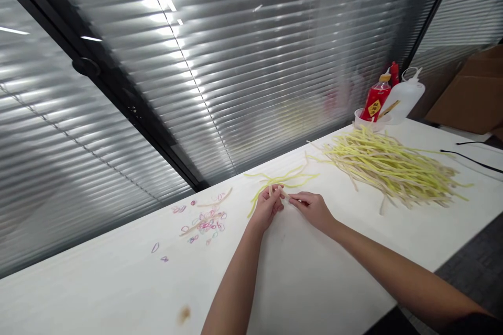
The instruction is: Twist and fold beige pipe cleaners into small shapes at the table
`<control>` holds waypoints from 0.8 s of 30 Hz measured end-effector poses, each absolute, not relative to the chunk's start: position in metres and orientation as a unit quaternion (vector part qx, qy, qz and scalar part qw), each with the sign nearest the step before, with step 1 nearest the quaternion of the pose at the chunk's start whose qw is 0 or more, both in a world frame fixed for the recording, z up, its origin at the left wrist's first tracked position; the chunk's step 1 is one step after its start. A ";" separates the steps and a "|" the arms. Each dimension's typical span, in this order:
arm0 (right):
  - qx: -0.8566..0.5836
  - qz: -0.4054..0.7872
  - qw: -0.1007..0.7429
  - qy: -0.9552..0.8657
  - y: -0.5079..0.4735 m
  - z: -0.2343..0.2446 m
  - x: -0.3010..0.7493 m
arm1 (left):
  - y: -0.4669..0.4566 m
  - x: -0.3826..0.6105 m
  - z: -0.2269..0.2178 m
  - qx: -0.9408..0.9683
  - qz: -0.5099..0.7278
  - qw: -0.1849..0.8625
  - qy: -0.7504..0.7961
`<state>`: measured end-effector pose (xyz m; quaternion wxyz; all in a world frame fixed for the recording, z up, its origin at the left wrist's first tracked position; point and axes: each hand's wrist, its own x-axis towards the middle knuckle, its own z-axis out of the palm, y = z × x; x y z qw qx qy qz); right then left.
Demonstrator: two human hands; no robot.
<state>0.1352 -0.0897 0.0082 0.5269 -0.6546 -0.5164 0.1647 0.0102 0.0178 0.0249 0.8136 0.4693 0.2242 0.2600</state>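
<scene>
My left hand [268, 206] is closed on a beige pipe cleaner [284, 194], which looks bent between the fingers. At its right end, the thumb and fingertips of my right hand [312, 208] pinch the same piece. Both hands are just above the white table, close together. Right behind them lie several loose yellow pipe cleaners [293, 178], partly hidden by my left hand. Off to the left, small coloured rubber bands [208, 224] are scattered around a few beige pipe cleaners [191, 229].
A large pile of yellow and beige pipe cleaners [393, 167] covers the table's right part. Beyond it stand a red bottle [375, 102], a white squeeze bottle [406, 95] and a clear tub [363, 124]. Blinds [251, 52] line the back edge. A black cable [471, 159] lies right.
</scene>
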 end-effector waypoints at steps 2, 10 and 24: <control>-0.640 0.238 0.549 -0.482 -0.089 0.011 0.135 | 0.019 0.009 0.024 0.455 0.246 0.831 0.205; -0.564 0.508 0.543 -0.360 -0.087 0.021 0.135 | 0.024 0.007 0.014 0.418 0.252 0.854 0.181; -0.615 0.434 0.521 -0.401 -0.086 0.014 0.133 | 0.024 0.010 0.010 0.430 0.299 0.832 0.182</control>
